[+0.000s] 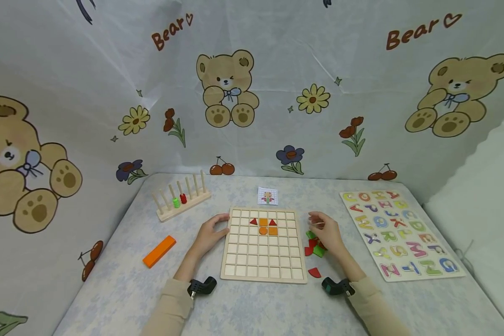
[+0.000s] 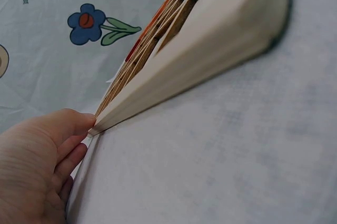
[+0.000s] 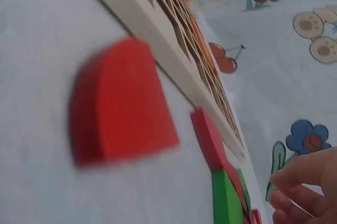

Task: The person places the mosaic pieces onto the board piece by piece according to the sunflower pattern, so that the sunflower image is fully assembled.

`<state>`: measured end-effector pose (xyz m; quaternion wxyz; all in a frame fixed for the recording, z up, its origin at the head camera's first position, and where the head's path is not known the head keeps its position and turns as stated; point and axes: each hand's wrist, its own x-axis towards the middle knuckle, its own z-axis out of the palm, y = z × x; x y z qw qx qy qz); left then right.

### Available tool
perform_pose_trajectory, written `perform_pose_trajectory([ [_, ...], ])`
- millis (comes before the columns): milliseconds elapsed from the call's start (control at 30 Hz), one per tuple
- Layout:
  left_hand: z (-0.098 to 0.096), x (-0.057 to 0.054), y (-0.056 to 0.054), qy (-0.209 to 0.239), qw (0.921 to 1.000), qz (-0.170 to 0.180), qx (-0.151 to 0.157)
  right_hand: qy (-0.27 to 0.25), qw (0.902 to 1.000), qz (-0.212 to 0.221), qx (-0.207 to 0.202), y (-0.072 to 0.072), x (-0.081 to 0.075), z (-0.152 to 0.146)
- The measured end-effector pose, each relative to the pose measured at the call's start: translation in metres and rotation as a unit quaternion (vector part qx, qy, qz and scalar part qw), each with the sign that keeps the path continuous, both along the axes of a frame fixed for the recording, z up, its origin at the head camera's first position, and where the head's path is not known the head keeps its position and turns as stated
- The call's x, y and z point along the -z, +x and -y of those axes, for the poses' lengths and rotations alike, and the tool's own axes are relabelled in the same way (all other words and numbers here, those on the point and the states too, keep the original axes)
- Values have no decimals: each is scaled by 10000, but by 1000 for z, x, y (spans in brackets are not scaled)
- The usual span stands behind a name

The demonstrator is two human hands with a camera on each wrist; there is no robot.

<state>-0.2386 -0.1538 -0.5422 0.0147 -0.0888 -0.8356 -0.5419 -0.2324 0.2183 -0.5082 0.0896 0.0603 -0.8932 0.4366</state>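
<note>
A square wooden grid board lies on the table. In its upper rows sit two red triangles, two orange squares and an orange circle. My left hand touches the board's upper left edge with its fingertips, also visible in the left wrist view at the board's corner. Beside the right edge, my right hand hovers over a small pile of red and green pieces; its fingers are loosely bent and nothing shows between them. Nearer the front lies a red quarter-circle piece.
Behind the board lies a small picture card. At the back left is a wooden peg stand with green and red rings. An orange block lies left of the left hand. On the right is an alphabet puzzle board.
</note>
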Motion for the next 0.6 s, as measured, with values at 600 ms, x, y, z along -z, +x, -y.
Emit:
perform_pose_trajectory([
  [600,0,-2,1,122,9999,52,52,0,9987,471,196,-1,9,-61],
])
